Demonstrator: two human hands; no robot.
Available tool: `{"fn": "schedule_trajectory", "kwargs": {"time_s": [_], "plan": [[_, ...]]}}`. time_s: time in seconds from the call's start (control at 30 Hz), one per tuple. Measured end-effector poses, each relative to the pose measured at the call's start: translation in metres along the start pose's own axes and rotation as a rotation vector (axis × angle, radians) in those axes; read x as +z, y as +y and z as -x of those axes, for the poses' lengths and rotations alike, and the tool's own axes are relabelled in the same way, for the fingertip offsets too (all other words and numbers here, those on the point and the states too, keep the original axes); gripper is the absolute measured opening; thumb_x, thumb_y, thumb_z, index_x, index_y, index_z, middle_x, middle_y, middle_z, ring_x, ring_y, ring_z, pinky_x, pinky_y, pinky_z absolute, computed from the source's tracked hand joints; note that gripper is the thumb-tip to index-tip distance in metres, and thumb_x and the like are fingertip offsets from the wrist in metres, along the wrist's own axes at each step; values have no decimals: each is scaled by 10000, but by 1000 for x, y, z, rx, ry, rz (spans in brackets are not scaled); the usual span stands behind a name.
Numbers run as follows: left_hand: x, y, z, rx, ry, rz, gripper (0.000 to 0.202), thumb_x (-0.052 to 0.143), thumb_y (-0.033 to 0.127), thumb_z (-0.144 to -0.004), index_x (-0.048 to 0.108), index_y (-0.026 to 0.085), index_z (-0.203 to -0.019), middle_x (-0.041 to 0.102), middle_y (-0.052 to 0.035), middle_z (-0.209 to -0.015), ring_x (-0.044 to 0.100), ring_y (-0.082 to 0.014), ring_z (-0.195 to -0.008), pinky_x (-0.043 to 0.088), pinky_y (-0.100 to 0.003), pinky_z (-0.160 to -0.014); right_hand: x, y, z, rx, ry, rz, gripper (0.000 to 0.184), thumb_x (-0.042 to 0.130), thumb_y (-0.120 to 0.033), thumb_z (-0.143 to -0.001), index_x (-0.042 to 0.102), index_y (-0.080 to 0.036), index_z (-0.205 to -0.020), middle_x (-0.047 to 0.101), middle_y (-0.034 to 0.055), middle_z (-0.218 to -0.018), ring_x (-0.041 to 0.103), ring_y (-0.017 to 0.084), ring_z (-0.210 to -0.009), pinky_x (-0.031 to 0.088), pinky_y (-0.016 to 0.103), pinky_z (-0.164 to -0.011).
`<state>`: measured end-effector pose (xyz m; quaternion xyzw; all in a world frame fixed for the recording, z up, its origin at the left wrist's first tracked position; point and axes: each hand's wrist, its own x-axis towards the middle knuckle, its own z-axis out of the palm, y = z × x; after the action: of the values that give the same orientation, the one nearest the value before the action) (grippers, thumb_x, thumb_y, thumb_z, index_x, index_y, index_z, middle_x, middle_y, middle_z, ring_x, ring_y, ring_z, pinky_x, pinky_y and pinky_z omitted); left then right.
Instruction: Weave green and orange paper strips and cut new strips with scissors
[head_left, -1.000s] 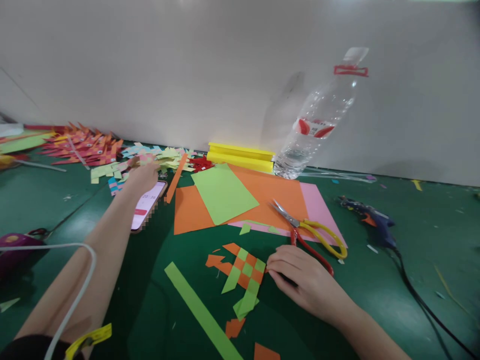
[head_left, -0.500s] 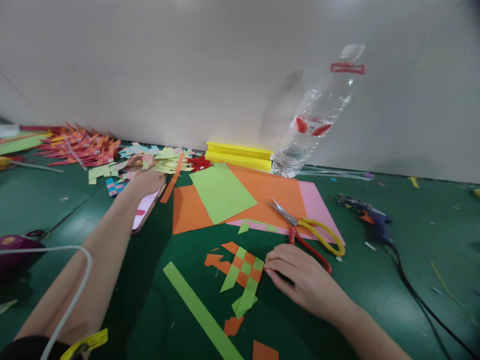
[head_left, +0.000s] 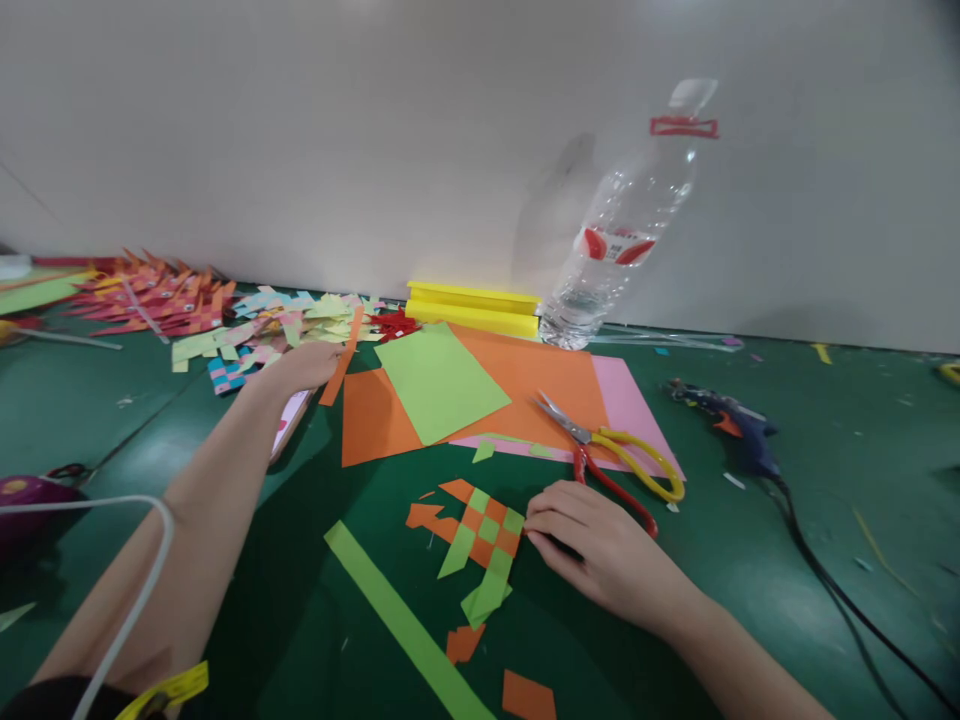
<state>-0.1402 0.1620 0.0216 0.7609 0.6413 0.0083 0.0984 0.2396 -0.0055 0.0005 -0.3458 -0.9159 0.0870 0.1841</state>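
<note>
My left hand [head_left: 304,365] reaches forward over a phone [head_left: 289,422], its fingers stretched out and touching the lower end of a long orange paper strip [head_left: 343,352]. My right hand [head_left: 592,545] rests on the green table [head_left: 750,600] with loosely curved fingers. Its fingertips touch the right edge of a small woven orange-and-green paper piece [head_left: 486,535]. Nothing shows inside either hand. Red-and-yellow scissors [head_left: 622,465] lie just beyond my right hand.
Orange [head_left: 532,385], green [head_left: 439,380] and pink [head_left: 634,400] sheets lie stacked in the middle, behind them a yellow stack [head_left: 472,308] and a tilted water bottle [head_left: 622,240]. A glue gun [head_left: 731,425] with a cable is right. A green strip [head_left: 397,620], paper scraps [head_left: 292,320] and woven pieces [head_left: 150,290] lie left.
My left hand has slid right from above the phone screen to the orange strip. My right hand stays by the woven piece.
</note>
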Motion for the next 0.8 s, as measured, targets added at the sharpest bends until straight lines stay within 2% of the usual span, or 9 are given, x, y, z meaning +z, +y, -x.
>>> {"fn": "schedule_trajectory", "kwargs": {"time_s": [0.2, 0.27, 0.4, 0.5, 0.6, 0.8], "plan": [[-7, -11, 1, -79, 65, -25, 317, 543, 295, -888, 527, 149, -1168, 553, -97, -1179, 578, -226, -1000, 496, -433, -831, 1, 0, 0, 6, -15, 2, 188, 451, -180, -887, 639, -175, -875, 652, 56, -882, 577, 165, -847, 483, 329, -780], [-7, -15, 2, -109, 99, -35, 293, 500, 264, -909, 535, 140, -1172, 554, -105, -1211, 562, -235, -1059, 467, -439, -888, 1, 0, 0, -1, -10, -1, 188, 450, -180, -888, 638, -173, -879, 651, 59, -880, 575, 168, -843, 484, 332, -775], [-6, -18, 1, -159, 145, -62, 400, 296, 113, -908, 561, 111, -1207, 589, -116, -1244, 550, -244, -1134, 405, -343, -969, 0, -1, 0, -9, -4, 0, 200, 441, -173, -891, 641, -175, -879, 652, 62, -870, 579, 168, -832, 488, 334, -769], [-5, -17, 1, -157, 160, -80, 447, 285, 123, -871, 564, 116, -1220, 601, -92, -1242, 563, -247, -1122, 411, -323, -954, 0, -2, 0, -1, -11, -1, 202, 440, -180, -893, 642, -173, -877, 652, 61, -874, 578, 166, -834, 489, 335, -769], [-4, -18, 2, -137, 153, -94, 420, 321, 178, -856, 596, 132, -1171, 627, -81, -1201, 573, -241, -1098, 423, -308, -926, 0, -2, 0, 1, -6, 0, 203, 441, -183, -892, 644, -177, -881, 653, 61, -877, 582, 163, -836, 491, 334, -772], [1, -21, 0, -100, 83, -101, 385, 496, 473, -765, 689, 176, -915, 676, -88, -1053, 630, -269, -925, 471, -305, -790, 1, 0, 1, -2, -4, 4, 214, 436, -190, -893, 649, -181, -884, 654, 68, -875, 589, 168, -838, 494, 340, -772]]}}
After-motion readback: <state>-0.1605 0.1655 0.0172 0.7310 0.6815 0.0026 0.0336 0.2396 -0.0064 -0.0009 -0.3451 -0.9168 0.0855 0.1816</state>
